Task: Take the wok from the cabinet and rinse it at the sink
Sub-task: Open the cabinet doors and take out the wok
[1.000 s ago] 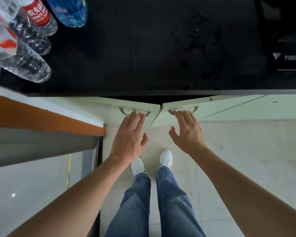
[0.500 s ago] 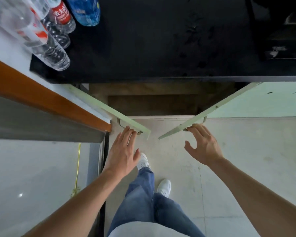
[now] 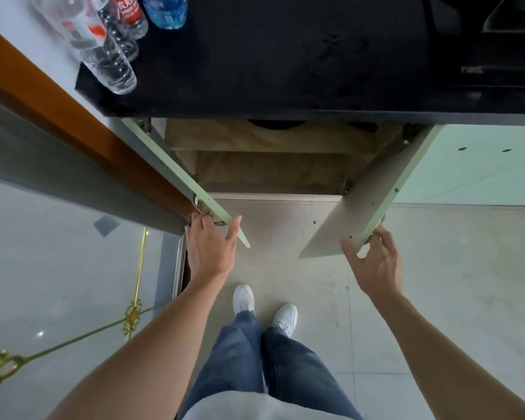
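Observation:
Under the black countertop (image 3: 285, 56) the cabinet (image 3: 270, 165) stands with both pale green doors swung wide. My left hand (image 3: 211, 250) grips the handle of the left door (image 3: 188, 183), thumb over the door's edge. My right hand (image 3: 376, 262) holds the lower edge of the right door (image 3: 364, 207), fingers behind it. Inside I see brown shelves and a dark rounded rim (image 3: 276, 123) just under the counter edge; I cannot tell whether it is the wok. A sink corner (image 3: 512, 16) shows at the top right.
Several plastic water bottles (image 3: 109, 50) lie on the counter's left end. A wood-edged glass panel (image 3: 58, 237) with gold trim stands on my left, close to the left door. More green cabinet fronts (image 3: 482, 168) run to the right. My feet (image 3: 264, 307) are on the tiled floor.
Both cabinet doors have swung from nearly closed to wide open, pulled outward by my hands. The cabinet's inside has come into view, and I have stepped back a little.

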A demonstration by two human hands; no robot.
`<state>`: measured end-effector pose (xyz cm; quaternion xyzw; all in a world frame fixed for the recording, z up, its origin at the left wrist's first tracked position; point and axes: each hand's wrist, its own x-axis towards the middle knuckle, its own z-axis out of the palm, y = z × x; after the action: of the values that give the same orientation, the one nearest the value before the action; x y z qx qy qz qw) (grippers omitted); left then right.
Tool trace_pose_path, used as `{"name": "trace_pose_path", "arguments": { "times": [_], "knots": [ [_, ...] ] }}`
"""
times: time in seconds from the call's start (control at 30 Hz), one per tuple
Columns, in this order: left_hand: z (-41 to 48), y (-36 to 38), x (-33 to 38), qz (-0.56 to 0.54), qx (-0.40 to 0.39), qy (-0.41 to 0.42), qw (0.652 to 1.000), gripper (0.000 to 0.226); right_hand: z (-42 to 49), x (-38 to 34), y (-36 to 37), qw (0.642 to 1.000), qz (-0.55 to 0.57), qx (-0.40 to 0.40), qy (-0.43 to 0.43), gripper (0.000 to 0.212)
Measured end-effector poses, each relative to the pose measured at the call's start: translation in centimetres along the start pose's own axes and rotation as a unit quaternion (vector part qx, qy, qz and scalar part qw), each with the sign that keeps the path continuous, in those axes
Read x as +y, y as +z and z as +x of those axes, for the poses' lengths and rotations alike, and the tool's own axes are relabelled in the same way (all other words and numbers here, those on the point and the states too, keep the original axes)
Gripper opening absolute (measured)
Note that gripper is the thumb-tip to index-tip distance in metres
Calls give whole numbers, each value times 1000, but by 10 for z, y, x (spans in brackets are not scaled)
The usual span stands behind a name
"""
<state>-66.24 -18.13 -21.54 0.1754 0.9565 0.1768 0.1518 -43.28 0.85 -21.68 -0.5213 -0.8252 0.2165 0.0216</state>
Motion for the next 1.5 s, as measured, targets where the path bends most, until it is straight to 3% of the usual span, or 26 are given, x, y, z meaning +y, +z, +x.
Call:
{"name": "trace_pose_path", "arguments": {
  "times": [0.07,0.17,0.23,0.33,0.5,0.63,0.77,1.13,1.5],
  "knots": [
    [2,-3,8,-10,28,-7,1000,70,-1,0,-1,999,34,17,39,48],
    [2,-10,15,-3,38,-1,999,84,-5,2,-4,996,52,43,58,72],
    [7,-15,9,92,28,87,991,82,-5,4,-7,999,4,44,10,83],
    [20,-16,7,212,-16,235,948,77,6,-1,-11,992,-109,25,-61,85],
    [36,-3,27,286,-125,334,889,86,35,-50,-4,968,-208,-43,-132,98],
    [29,4,31,337,-143,270,891,83,38,-71,25,958,-200,-113,-174,85],
    [18,6,7,360,-171,213,892,93,33,-53,32,936,-252,-122,-214,81],
    [12,-21,-107,368,-138,203,897,79,24,23,22,898,-371,-167,-168,78],
    [28,-28,-164,370,-120,171,905,75,24,46,35,894,-393,-191,-98,77]
  ]
}}
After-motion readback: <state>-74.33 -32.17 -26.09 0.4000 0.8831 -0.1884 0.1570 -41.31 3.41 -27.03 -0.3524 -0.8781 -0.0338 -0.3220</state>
